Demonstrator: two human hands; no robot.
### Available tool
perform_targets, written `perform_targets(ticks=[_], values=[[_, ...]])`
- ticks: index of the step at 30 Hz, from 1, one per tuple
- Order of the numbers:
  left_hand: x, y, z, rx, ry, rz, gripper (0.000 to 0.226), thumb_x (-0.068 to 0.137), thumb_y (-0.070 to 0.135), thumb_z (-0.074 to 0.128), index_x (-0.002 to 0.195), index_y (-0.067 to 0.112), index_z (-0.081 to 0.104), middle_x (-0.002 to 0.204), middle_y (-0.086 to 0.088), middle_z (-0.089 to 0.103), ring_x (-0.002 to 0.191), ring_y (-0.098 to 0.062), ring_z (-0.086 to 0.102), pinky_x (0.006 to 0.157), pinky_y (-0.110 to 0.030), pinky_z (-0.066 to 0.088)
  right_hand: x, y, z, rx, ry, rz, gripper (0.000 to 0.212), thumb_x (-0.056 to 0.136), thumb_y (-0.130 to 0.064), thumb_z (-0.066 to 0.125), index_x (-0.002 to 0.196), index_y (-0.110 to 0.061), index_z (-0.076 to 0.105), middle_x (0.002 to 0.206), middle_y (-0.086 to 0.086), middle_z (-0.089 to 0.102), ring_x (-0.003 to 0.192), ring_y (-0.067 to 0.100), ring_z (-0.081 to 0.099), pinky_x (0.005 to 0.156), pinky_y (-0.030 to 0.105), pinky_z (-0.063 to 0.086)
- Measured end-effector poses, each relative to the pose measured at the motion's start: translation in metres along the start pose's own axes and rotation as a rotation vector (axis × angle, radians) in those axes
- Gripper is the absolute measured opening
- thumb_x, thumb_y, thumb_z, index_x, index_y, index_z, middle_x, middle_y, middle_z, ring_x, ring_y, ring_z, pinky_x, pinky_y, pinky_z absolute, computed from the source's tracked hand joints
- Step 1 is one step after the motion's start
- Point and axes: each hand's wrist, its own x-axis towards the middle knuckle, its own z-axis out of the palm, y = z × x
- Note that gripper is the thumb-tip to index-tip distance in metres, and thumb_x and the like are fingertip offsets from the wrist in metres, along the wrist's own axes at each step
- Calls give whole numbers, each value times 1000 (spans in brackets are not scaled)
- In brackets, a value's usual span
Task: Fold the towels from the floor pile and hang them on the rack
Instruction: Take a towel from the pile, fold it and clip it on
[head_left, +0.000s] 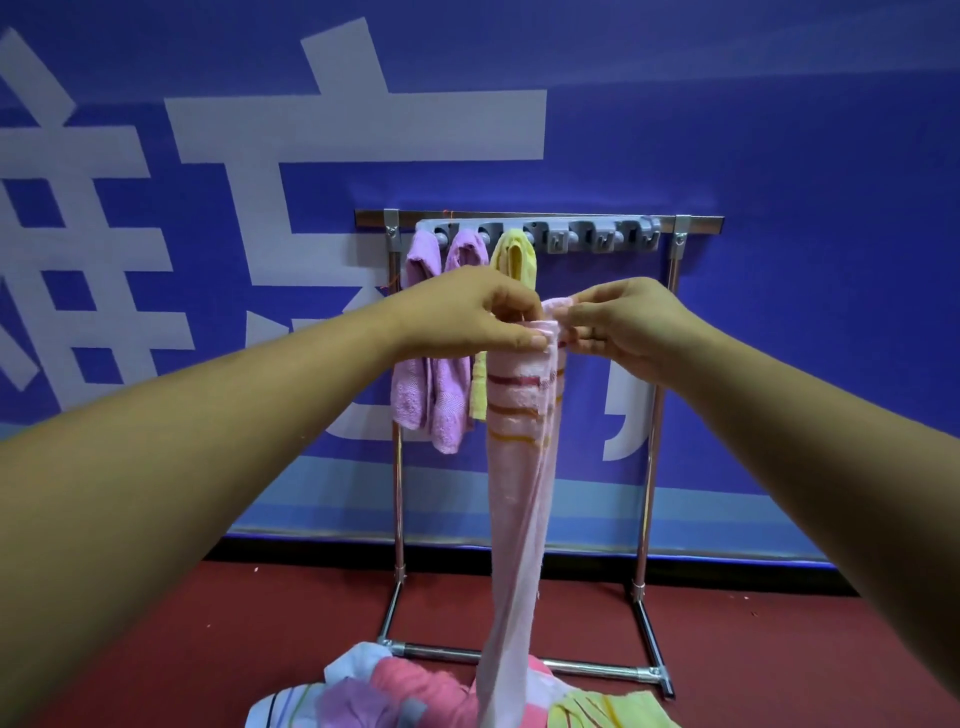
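A long pale pink towel (519, 467) with red and yellow stripes hangs straight down from both my hands. My left hand (467, 312) pinches its top edge from the left, and my right hand (623, 322) pinches it from the right. The towel's lower end reaches into the floor pile (410, 691) of pink, purple, white and yellow-green towels. Behind my hands stands the metal rack (670, 322) with a grey hook strip (597, 236). Two purple towels (436, 395) and a yellow towel (514, 257) hang from its left hooks.
A blue wall banner (779, 156) with large white characters fills the background. The floor (208, 613) is dark red. The rack's base bars (587, 665) lie on the floor just behind the pile. Several hooks on the strip's right side hold nothing.
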Motion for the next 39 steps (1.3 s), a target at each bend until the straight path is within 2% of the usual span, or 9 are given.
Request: perform_targets(ticks=[5,10,17,23,27,32,34,37,39], values=[[6,-8,5,108,188,-107,21,91,38,69,88,18,73,72,5,63,67,-8,55,59,-18,45,-8,-1,12,94,-102,-28,18,90,5,67,108,7,66,86,21,68,71,23,68,75,31,63],[6,-12,6,-19,251,-151,16,88,40,72,86,24,72,67,12,61,59,7,53,48,-4,35,-12,0,16,124,-73,-100,12,89,6,68,96,-4,65,81,21,65,68,24,66,77,36,62],[5,-13,6,-205,282,-183,16,86,40,75,86,24,75,73,13,68,62,12,56,54,-3,40,-15,2,18,14,-36,-154,15,91,12,60,88,-3,62,77,18,63,66,24,65,77,40,61],[3,-14,6,-280,306,-214,20,86,37,75,95,19,78,89,3,76,85,-6,66,81,-24,53,-17,1,22,91,-143,-121,18,94,0,60,102,15,67,86,22,61,79,27,59,85,39,52],[0,-16,7,-327,269,-225,18,87,37,73,96,22,79,89,8,76,90,-2,68,78,-18,50,-15,7,24,-164,-90,-205,22,87,-12,77,98,7,72,85,17,66,79,24,61,90,45,56],[2,-17,8,-317,285,-222,19,87,44,72,88,26,78,79,13,72,82,2,64,72,-16,46,-16,10,28,-107,-61,-231,14,89,-11,74,92,3,73,79,14,66,78,28,58,93,51,54],[1,-21,2,-285,202,-201,30,84,50,72,77,21,76,69,11,64,69,2,57,66,-15,42,-17,9,28,-84,-64,-233,12,90,-11,74,88,1,73,79,18,64,79,28,57,92,52,54],[-6,-25,-6,-255,-22,-192,32,83,47,75,80,15,77,88,-9,64,81,-10,58,76,-28,48,-15,10,23,-102,-72,-226,11,89,-11,74,81,-4,74,80,17,66,79,28,59,94,56,53],[-11,-26,-9,-199,-31,-205,26,86,33,74,87,8,77,105,-13,61,89,-13,57,72,-13,46,-15,13,18,-148,-84,-214,11,88,-14,74,77,-10,75,80,13,68,80,27,61,97,57,52]])
